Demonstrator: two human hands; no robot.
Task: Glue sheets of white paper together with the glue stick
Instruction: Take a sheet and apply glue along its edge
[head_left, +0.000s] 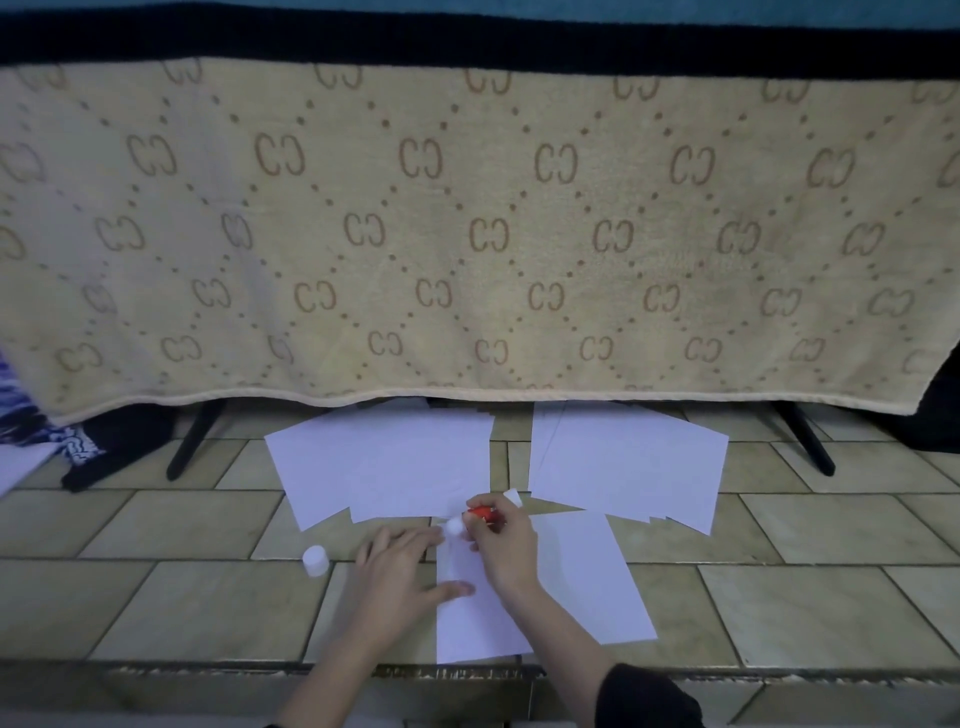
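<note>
Fingers of the right hand (501, 540) curl round the red glue stick (480, 515), tip down at a white sheet's (571, 582) far-left corner on the tiled floor (182, 597); left hand (400, 571) presses flat, fingers spread, on its left edge.

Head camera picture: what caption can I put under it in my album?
Right hand rubs a glue stick on white paper that the left hand steadies.
</note>
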